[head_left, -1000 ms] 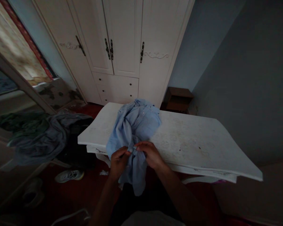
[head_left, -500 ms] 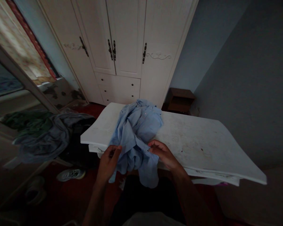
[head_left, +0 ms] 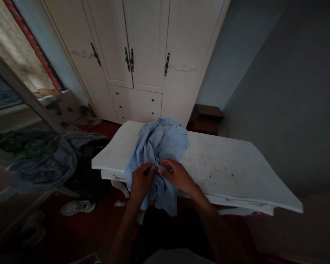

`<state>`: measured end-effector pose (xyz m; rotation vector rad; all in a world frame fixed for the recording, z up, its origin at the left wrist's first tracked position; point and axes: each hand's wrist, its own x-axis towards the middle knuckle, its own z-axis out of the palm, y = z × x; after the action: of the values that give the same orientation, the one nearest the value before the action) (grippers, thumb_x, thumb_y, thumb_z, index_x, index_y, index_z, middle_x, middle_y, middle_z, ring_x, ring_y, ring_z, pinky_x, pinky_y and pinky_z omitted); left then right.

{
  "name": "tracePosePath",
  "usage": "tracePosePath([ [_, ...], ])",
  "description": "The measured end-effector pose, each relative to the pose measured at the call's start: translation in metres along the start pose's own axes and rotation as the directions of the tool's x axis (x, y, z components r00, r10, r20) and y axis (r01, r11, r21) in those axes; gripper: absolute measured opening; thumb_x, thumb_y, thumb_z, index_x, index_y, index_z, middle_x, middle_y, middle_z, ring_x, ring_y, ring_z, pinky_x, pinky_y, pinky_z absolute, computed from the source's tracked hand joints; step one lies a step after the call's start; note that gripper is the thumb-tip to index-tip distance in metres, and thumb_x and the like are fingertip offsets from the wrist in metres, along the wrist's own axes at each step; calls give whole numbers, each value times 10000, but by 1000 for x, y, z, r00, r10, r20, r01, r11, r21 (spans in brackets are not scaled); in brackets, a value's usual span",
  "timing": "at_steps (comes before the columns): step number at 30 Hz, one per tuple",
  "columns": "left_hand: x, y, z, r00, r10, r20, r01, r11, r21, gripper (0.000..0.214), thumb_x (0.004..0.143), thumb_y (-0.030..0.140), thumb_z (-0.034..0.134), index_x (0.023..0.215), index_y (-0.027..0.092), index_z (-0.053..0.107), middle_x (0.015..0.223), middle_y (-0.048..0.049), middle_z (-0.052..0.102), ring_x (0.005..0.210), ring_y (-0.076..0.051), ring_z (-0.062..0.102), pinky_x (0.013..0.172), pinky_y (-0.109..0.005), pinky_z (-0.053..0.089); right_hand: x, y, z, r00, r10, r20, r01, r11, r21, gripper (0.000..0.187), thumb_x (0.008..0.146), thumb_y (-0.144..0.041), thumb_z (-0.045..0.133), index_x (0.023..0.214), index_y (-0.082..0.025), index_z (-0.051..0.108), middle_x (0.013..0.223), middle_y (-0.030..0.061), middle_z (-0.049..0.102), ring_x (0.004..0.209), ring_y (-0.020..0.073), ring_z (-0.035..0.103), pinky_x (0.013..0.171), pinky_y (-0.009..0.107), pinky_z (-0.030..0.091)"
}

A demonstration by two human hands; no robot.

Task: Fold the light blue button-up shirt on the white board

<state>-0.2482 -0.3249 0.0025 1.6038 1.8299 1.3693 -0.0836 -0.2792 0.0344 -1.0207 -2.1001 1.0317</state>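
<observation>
A light blue button-up shirt (head_left: pixel 167 141) lies crumpled over the white table (head_left: pixel 222 161), its lower part hanging past the front edge towards my lap. My left hand (head_left: pixel 143 179) pinches a fold of the cloth between thumb and fingers. Close against it, my right hand (head_left: pixel 177 176) grips the same part of the shirt, fingertips nearly meeting those of the left. The small bit of fabric between the fingertips is partly hidden. Buttons show on the shirt's upper part, beyond the hands.
A white wardrobe (head_left: pixel 145 47) stands behind the table. To the left, grey and green clothes (head_left: pixel 49 157) are heaped, with a sneaker (head_left: pixel 78 207) on the red floor below. A small brown cabinet (head_left: pixel 209 117) sits at the back right by the wall.
My hands have come together over the shirt's front part, the right moving left and the left moving right. The held cloth is now bunched between them. The view has shifted slightly.
</observation>
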Motion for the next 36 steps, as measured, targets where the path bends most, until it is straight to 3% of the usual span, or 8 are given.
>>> tracePosePath([
  [6,-6,6,-6,1000,-6,-5,5,992,-125,252,843,362,580,946,185,728,943,-61,744,882,-205,689,847,-342,528,28,-10,-2,990,-121,73,134,968,-211,172,886,-271,574,817,-191,708,739,22,688,678,146,603,641,253,383],
  [8,-8,9,-5,1000,14,-18,-17,990,-143,230,851,343,575,940,196,727,933,-53,743,876,-198,687,845,-340,528,28,-15,-3,991,-102,83,121,957,-264,186,870,-239,575,739,-194,698,656,2,661,601,128,569,585,242,335],
  [11,-13,14,2,997,24,-67,-34,987,-158,197,845,307,579,911,203,733,916,-50,737,858,-190,683,824,-331,536,23,-18,-1,1000,-30,7,31,915,-402,205,822,-231,602,630,-191,662,583,6,627,549,133,534,546,261,273],
  [15,-21,18,16,992,25,-127,-47,984,-170,185,840,253,567,900,211,737,938,-50,727,874,-182,677,846,-342,539,16,-15,5,996,0,-94,-49,856,-515,171,805,-224,600,652,-201,672,632,52,665,594,172,561,559,288,264],
  [19,-24,17,24,988,52,-142,-71,989,-131,189,837,237,553,892,207,731,944,-51,725,879,-182,675,855,-351,537,14,-8,5,999,18,-40,-37,833,-552,170,826,-229,592,693,-208,695,669,60,688,613,173,581,567,282,281],
  [24,-22,22,22,994,31,-105,-32,999,-14,167,830,268,558,883,184,692,889,-64,720,843,-203,672,817,-351,530,11,0,-2,999,-38,5,37,913,-405,209,856,-216,552,710,-187,700,638,22,659,584,133,545,570,252,300],
  [30,-21,28,19,998,-44,-44,47,998,50,254,850,369,568,954,175,694,957,-92,732,896,-239,682,841,-377,513,3,2,-11,993,-118,15,119,984,-134,346,866,-260,514,536,-173,572,499,-30,450,501,90,391,492,227,255],
  [36,-23,25,20,999,-8,31,6,997,73,260,883,342,519,966,178,704,954,-85,741,873,-222,695,819,-337,515,2,10,-7,1000,-2,-16,3,996,84,225,786,-266,545,580,-179,574,520,-42,432,503,85,365,472,215,264],
])
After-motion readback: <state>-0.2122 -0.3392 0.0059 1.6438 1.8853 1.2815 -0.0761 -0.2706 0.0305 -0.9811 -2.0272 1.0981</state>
